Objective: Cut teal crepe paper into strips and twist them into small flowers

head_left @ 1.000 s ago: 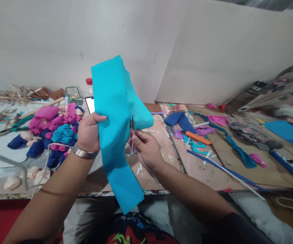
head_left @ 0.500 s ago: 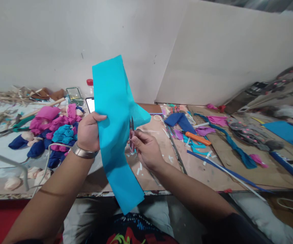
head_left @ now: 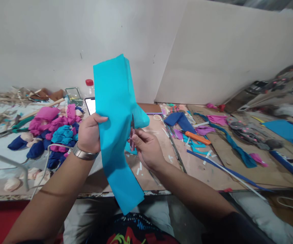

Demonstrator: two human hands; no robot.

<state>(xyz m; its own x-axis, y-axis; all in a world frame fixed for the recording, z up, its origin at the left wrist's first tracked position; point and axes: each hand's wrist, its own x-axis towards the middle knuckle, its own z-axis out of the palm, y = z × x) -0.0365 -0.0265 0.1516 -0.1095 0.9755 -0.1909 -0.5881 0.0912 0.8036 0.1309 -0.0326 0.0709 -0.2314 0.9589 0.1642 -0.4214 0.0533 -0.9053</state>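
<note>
A long folded strip of turquoise crepe paper (head_left: 113,98) hangs upright above the table, its lower end near my lap. My left hand (head_left: 89,132) is closed on its left edge, thumb in front and the other fingers hidden behind. In my right hand (head_left: 148,145) is a pair of scissors (head_left: 132,135) with pink handles, the dark blades pointing up at the paper's right edge. Beyond the blades a flap of the same paper sticks out to the right. A small turquoise piece (head_left: 131,148) shows below, partly hidden by the scissors.
Crepe paper flowers (head_left: 62,134) in pink, blue and turquoise lie left, beside green-handled pliers (head_left: 21,125). A phone (head_left: 90,105) and red-capped bottle (head_left: 89,83) stand behind the paper. On the right are an orange cutter (head_left: 197,138), paper scraps and cardboard (head_left: 228,152).
The paper's top has spread slightly, showing more of its layers at the right edge. The flap sits a little lower, and a small turquoise piece now shows below the scissors. Both hands keep their hold.
</note>
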